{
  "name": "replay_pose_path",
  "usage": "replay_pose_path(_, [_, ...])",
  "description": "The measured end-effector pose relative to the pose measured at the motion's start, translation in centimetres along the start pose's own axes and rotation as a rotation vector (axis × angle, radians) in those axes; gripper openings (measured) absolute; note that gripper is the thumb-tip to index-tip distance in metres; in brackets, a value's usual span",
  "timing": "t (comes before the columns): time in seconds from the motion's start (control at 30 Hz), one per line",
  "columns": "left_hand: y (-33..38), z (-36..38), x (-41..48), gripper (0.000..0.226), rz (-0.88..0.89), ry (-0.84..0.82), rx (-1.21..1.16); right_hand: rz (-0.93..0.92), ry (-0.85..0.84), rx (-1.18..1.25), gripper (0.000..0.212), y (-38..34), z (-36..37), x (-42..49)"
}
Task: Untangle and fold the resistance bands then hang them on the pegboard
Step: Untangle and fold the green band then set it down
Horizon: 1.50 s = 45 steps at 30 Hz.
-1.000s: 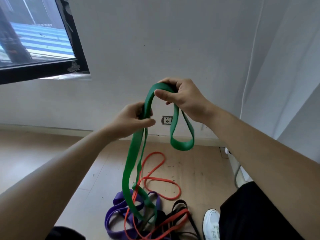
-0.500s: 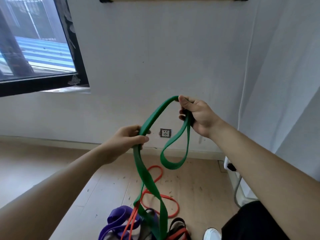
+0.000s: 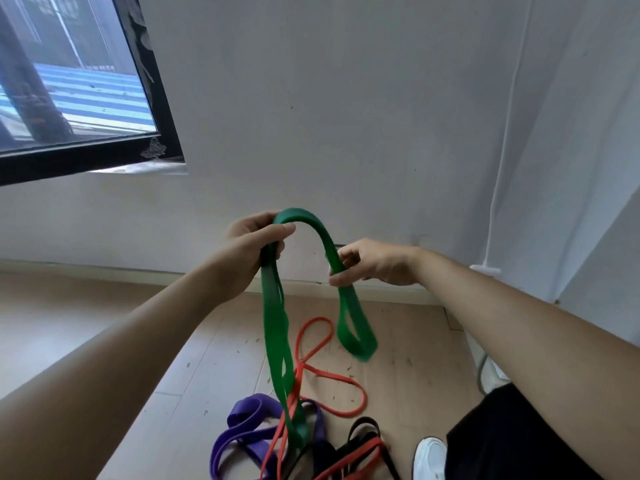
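The left hand [image 3: 254, 245], now the higher of the 2 (it was lower before), grips the green band [image 3: 313, 221]; the right hand [image 3: 375, 263] pinches it. It arches between them, trailing down to tangled bands [image 3: 242, 434] on the floor [image 3: 207, 368].

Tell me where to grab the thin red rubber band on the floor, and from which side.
Probably pinch the thin red rubber band at its rounded right-hand loop, coming from above. That loop lies flat on the bare wooden floor, apart from the wide purple band and black band.
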<state>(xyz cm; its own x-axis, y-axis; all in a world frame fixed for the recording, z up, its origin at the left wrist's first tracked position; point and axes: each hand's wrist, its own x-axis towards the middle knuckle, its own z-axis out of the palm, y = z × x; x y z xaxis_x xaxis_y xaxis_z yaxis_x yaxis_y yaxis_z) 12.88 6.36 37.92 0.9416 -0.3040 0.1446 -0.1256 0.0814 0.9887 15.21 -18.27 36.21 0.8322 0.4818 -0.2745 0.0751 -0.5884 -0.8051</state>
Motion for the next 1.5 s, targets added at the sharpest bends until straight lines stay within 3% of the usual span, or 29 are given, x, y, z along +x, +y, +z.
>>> replay_pose_path(0.2, [-0.3,0.3,-0.4,0.037,-0.019,-0.061,0.137,-0.261,0.122,0.349,0.032,-2.7,1.0,0.7])
replay_pose_path(0.37, [-0.7,0.0,-0.5,0.025,-0.004,-0.009,0.261,-0.387,0.228,0.403,0.022,-3.9,1.3,0.1])
replay_pose_path(0.63, [-3.0,-0.4,-0.8,0.025,-0.100,-0.121,0.394,-0.460,0.333,0.554,0.020,-5.2,0.7,-0.7])
replay_pose_path(0.9, [-2.6,-0.4,-0.2,0.047,-0.198,-0.231,0.200,-0.424,0.386,0.718,0.025,-3.3,-2.2,-1.3])
replay_pose_path(1.0, [-2.4,-1.0,-0.1,0.048,-0.212,-0.251,0.118,-0.352,0.373,0.698,0.034,-1.4,-3.3,-1.4])
replay_pose_path(1.1, [-2.2,-1.3,-0.1,0.036,-0.216,-0.232,0.079,-0.272,0.320,0.613,0.035,0.5,-3.9,-1.4])
replay_pose_path(1.17, [-2.0,-1.5,-0.2,0.027,-0.207,-0.219,0.040,-0.201,0.244,0.480,0.030,1.4,-4.0,-1.4])
replay_pose_path(1.27, [-1.5,-1.4,-0.2,0.019,-0.181,-0.245,-0.007,-0.107,0.067,0.221,0.039,1.4,-3.2,-1.3])
replay_pose_path(1.37, [-1.3,-0.3,-0.1,0.017,-0.168,-0.284,-0.027,-0.164,-0.067,0.154,0.039,-1.1,-0.8,-1.3])
replay_pose_path(1.5, [-1.4,0.4,-0.1,0.019,-0.180,-0.302,-0.018,-0.318,0.058,0.194,0.040,-3.5,0.6,-1.2])
